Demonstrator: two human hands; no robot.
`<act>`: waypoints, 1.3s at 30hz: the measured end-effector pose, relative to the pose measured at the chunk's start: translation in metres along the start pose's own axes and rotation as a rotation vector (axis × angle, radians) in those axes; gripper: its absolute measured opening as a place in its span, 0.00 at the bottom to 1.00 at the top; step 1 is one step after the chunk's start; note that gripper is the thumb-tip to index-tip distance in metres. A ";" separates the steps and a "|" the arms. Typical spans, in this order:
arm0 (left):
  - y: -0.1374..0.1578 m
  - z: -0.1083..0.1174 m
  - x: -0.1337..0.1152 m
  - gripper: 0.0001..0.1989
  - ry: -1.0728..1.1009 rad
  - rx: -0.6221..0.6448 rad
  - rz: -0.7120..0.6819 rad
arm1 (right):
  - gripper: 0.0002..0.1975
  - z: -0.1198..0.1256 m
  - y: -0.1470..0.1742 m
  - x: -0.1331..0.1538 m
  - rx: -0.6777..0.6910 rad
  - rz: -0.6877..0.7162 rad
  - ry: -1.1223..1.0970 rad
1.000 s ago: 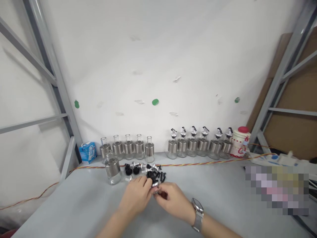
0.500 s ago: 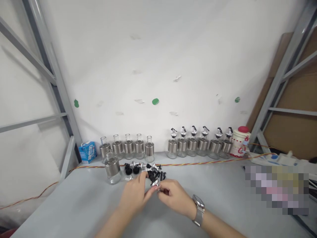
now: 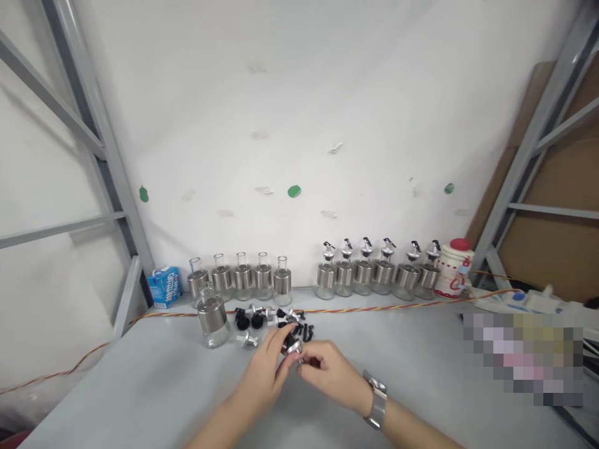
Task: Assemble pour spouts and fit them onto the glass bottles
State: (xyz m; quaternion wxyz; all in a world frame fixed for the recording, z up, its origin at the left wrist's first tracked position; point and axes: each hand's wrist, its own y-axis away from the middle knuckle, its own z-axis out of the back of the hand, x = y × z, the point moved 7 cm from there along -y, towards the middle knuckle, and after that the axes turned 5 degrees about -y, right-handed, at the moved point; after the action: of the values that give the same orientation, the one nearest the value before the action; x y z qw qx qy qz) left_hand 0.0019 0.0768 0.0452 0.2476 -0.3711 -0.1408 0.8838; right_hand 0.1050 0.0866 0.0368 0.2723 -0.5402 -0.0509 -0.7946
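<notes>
Over the front of the table, my left hand [image 3: 262, 368] has thumb and fingers closed around a silver and black pour spout [image 3: 294, 345]. My right hand [image 3: 330, 374], with a watch on its wrist, pinches at the near end of the same spout; the fingertips hide what exactly they grip. Just beyond the hands lies a pile of loose spout parts: black round stoppers [image 3: 257, 320], silver spout pieces [image 3: 247, 338] and small black levers [image 3: 307, 332]. Left of the pile stands an uncapped glass bottle [image 3: 213, 317] with a steel band.
Several open-necked bottles [image 3: 243, 274] line the wall at left. Several bottles with fitted spouts [image 3: 364, 273] stand at right, beside a cream and red container [image 3: 453, 268]. A blue carton [image 3: 165, 287] sits far left. A twisted red-yellow cord [image 3: 355, 309] crosses the table [image 3: 140, 380].
My left fingers have shifted right and closed around the spout from above, uncovering a silver piece in the pile. My right hand stays almost in place, its wrist slightly turned.
</notes>
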 end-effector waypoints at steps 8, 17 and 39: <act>0.001 -0.005 0.000 0.16 -0.006 0.005 -0.014 | 0.06 -0.002 0.001 -0.002 0.006 0.013 0.033; 0.006 -0.004 -0.006 0.15 -0.100 -0.107 -0.089 | 0.08 -0.006 0.004 0.005 -0.015 0.074 0.062; 0.004 0.011 -0.011 0.23 0.042 -0.080 -0.064 | 0.08 -0.013 -0.003 -0.009 0.176 -0.128 -0.593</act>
State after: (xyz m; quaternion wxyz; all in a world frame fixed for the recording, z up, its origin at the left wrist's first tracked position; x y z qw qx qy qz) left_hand -0.0010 0.0672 0.0573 0.2635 -0.3946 -0.1825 0.8611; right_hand 0.0948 0.0875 0.0242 0.2407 -0.7184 -0.2303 -0.6107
